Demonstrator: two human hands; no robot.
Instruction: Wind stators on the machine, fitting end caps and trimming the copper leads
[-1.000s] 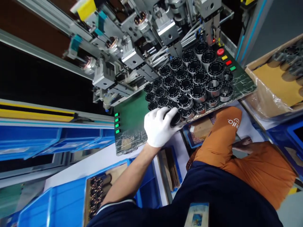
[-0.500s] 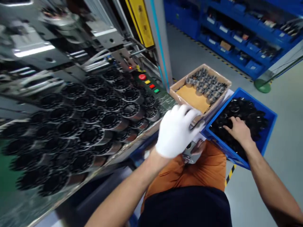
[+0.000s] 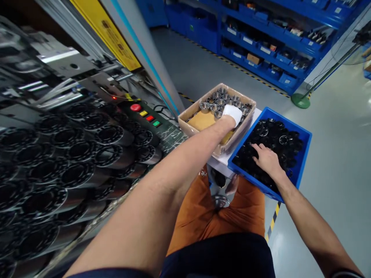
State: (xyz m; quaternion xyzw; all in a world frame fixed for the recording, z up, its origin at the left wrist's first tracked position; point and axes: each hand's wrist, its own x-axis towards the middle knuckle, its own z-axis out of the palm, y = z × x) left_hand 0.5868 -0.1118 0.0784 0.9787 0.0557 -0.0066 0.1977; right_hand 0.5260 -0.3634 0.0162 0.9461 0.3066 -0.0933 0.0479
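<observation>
The bare right hand (image 3: 268, 160) is in among the black parts (image 3: 280, 130), palm down over the heap, thumb standing apart from the forefinger; whether there's a part pinched under those fingertips, I can't tell. Black pieces lie right beneath it and spread beyond it, filling the blue bin (image 3: 305, 152) on the person's right. Just beside that, the white-gloved left hand (image 3: 232, 114) is down inside the open carton (image 3: 236, 138), arm at full stretch, and the fingers are hidden, so spread or gripping, no telling! The metal cylinders (image 3: 216, 107) are right there, bunched beside the glove and behind it, with a tan sheet (image 3: 201, 120) showing on the near side. Off to the left, rows of black-topped cylinders (image 3: 91, 178) crowd the green bench (image 3: 174, 139), blurred at the near end, and a red round button (image 3: 135, 107) sits past them. Farther out, across the grey floor, blue shelving (image 3: 219, 29) stands loaded with labelled boxes.
</observation>
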